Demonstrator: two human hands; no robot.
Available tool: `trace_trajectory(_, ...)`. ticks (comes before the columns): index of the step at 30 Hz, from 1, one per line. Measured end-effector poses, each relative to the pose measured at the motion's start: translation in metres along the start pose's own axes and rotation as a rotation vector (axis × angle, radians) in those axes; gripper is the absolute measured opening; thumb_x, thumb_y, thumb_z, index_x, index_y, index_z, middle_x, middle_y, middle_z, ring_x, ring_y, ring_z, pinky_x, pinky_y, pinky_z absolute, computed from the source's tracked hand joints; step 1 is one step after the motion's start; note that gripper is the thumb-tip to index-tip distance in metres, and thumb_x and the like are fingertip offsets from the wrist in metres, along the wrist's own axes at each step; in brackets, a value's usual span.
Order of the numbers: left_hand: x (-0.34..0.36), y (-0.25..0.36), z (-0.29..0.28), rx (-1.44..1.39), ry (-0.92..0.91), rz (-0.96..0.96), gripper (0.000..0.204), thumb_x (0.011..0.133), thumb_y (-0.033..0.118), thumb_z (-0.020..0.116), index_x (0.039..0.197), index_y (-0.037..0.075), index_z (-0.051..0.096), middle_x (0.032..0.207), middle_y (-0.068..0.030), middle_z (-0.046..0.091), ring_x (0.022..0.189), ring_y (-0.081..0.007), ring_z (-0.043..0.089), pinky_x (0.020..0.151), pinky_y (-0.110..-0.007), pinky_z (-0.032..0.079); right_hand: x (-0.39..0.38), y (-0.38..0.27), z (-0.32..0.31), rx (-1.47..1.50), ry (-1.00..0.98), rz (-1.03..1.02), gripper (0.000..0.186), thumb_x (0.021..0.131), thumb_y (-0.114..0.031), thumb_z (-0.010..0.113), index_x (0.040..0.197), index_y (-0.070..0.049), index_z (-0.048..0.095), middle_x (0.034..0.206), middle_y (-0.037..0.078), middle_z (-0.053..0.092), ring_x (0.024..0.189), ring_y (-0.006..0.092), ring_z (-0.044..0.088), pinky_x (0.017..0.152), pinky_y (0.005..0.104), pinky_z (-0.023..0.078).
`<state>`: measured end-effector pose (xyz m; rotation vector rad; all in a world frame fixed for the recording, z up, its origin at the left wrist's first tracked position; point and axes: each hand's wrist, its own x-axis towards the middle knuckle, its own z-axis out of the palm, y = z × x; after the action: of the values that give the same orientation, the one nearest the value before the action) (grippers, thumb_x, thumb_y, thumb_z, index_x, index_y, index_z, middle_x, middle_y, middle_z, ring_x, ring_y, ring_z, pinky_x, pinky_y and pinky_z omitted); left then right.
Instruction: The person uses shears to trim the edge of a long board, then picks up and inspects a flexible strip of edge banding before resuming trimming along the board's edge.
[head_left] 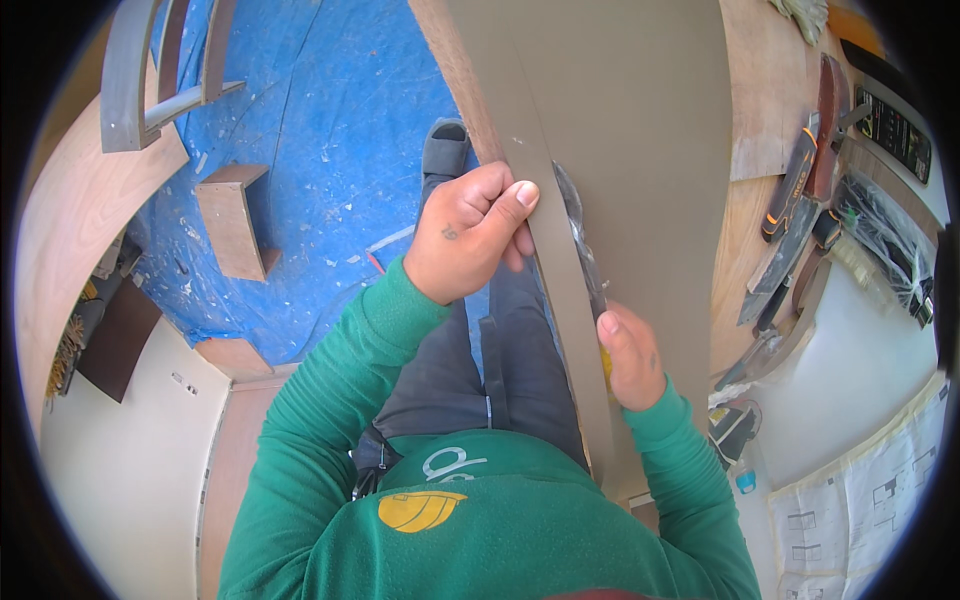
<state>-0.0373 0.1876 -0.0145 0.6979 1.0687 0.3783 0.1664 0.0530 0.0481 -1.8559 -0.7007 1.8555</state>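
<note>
A large grey-brown sheet point(640, 120) lies in front of me, with a narrow strip point(560, 270) of the same material along its left edge. Thumb on top and fingers curled beneath, my left hand point(475, 230) pinches the strip's edge. My right hand point(632, 355) is closed round a tool point(582, 230) with a long dark, metallic front and some yellow near the grip. That front lies along the line between strip and sheet; its exact kind I cannot make out. Most of the right fingers are hidden under the hand.
Blue sheeting point(330, 90) covers the floor at left, with a small wooden box frame point(232, 225) and a grey-brown slatted piece point(125, 100) on it. At right, a handsaw point(790, 185) and other hand tools lie by a clear plastic bag point(880, 230). Printed plans point(860, 515) are at lower right.
</note>
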Motion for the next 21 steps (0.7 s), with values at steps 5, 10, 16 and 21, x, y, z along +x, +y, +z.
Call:
trace_trajectory(5, 0.0003, 0.0005, -0.0005, -0.008, -0.009, -0.001, 0.033, 0.107, 0.031, 0.056, 0.095, 0.002, 0.065, 0.073, -0.0046, 0.066, 0.060, -0.0102, 0.060, 0.056, -0.025, 0.049, 0.0005, 0.0015, 0.0005, -0.020, 0.006, -0.015, 0.050, 0.106, -0.045, 0.048, 0.082, -0.002, 0.051, 0.071, 0.000, 0.041, 0.068, 0.0122, 0.037, 0.061, 0.0313, 0.034)
trace_trajectory(10, -0.0011, 0.0010, -0.0008, -0.011, -0.019, -0.004, 0.033, 0.107, 0.031, 0.055, 0.096, 0.002, 0.066, 0.074, -0.0046, 0.066, 0.060, -0.0102, 0.060, 0.057, -0.025, 0.049, -0.0032, -0.0015, 0.0011, -0.042, 0.012, 0.000, 0.049, 0.106, -0.045, 0.048, 0.082, -0.002, 0.051, 0.071, 0.000, 0.041, 0.068, 0.0117, 0.037, 0.061, 0.0311, 0.034)
trace_trajectory(16, -0.0020, 0.0024, -0.0023, 0.000, -0.042, -0.005, 0.034, 0.107, 0.032, 0.055, 0.097, 0.002, 0.065, 0.074, -0.0047, 0.066, 0.060, -0.0104, 0.060, 0.057, -0.026, 0.049, 0.0016, -0.0030, 0.0025, 0.007, 0.009, -0.006, 0.049, 0.106, -0.046, 0.047, 0.084, -0.002, 0.052, 0.072, 0.000, 0.041, 0.070, 0.0119, 0.038, 0.062, 0.0316, 0.034)
trace_trajectory(21, -0.0005, -0.0011, -0.0021, -0.014, -0.033, -0.001, 0.034, 0.107, 0.032, 0.054, 0.097, 0.002, 0.065, 0.073, -0.0049, 0.066, 0.060, -0.0104, 0.060, 0.057, -0.026, 0.050, 0.0053, -0.0027, 0.0016, 0.023, -0.014, 0.003, 0.049, 0.107, -0.046, 0.046, 0.086, -0.002, 0.052, 0.073, 0.001, 0.041, 0.071, 0.0123, 0.038, 0.063, 0.0321, 0.035)
